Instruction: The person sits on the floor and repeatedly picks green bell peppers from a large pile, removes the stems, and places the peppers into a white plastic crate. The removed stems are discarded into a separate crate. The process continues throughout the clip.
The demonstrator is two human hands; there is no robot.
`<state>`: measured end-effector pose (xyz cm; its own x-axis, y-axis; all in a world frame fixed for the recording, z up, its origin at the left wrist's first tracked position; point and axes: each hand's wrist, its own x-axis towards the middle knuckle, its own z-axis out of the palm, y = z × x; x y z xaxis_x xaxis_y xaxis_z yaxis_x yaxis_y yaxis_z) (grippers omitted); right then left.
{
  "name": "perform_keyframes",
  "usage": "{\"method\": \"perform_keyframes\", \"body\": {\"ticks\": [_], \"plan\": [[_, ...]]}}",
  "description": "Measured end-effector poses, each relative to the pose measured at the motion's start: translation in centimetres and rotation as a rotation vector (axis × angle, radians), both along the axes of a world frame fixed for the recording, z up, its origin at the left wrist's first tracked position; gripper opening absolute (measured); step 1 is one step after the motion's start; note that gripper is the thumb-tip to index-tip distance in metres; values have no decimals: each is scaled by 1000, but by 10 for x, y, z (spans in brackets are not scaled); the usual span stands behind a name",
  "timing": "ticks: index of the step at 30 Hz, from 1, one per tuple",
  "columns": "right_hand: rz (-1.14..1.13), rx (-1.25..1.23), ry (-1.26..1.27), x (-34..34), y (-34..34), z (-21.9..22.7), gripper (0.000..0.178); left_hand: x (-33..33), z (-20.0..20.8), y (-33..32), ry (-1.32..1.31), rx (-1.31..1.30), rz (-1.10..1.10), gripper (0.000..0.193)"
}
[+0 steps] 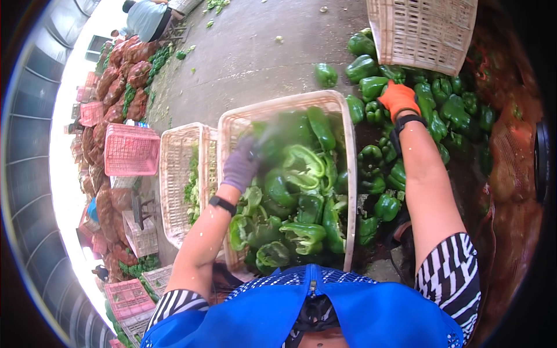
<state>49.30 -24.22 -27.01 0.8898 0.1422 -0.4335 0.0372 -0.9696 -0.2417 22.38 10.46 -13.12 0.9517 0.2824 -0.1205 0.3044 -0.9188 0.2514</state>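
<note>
My left hand (239, 166), in a purple glove, is over the left side of a large whitish plastic crate (350, 174). Motion smears its fingers, and a pale blurred streak beside them cannot be made out. Cut and split green bell peppers (304, 236) fill the crate, some showing pale insides. My right hand (400, 100), in an orange glove, reaches out to a heap of whole green bell peppers (455, 110) on the right. Its thumb and fingers are apart, at the edge of a bell pepper (372, 87); no pepper is lifted.
A tipped whitish crate (423, 32) stands at the far end of the heap. Left of the large crate is another crate (174, 185) with green scraps, then a pink crate (132, 149). Filled mesh sacks (138, 75) line the left; red netting (513, 168) lies right. A person (147, 20) sits far off.
</note>
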Motion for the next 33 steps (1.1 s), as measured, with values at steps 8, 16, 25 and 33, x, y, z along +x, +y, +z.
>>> {"method": "perform_keyframes", "body": {"ticks": [8, 16, 25, 33], "plan": [[-191, 584, -315, -104, -40, 15, 97, 26, 6, 12, -359, -382, 308, 43], [59, 1223, -644, -190, 5, 197, 92, -20, 103, -124, -332, -1151, 11, 58], [138, 1764, 188, -345, 108, 310, 81, -114, 139, -81, -580, -1816, -23, 60], [202, 1589, 380, -363, 212, 307, 79, -212, 200, 35, -683, -72, -11, 33]]}}
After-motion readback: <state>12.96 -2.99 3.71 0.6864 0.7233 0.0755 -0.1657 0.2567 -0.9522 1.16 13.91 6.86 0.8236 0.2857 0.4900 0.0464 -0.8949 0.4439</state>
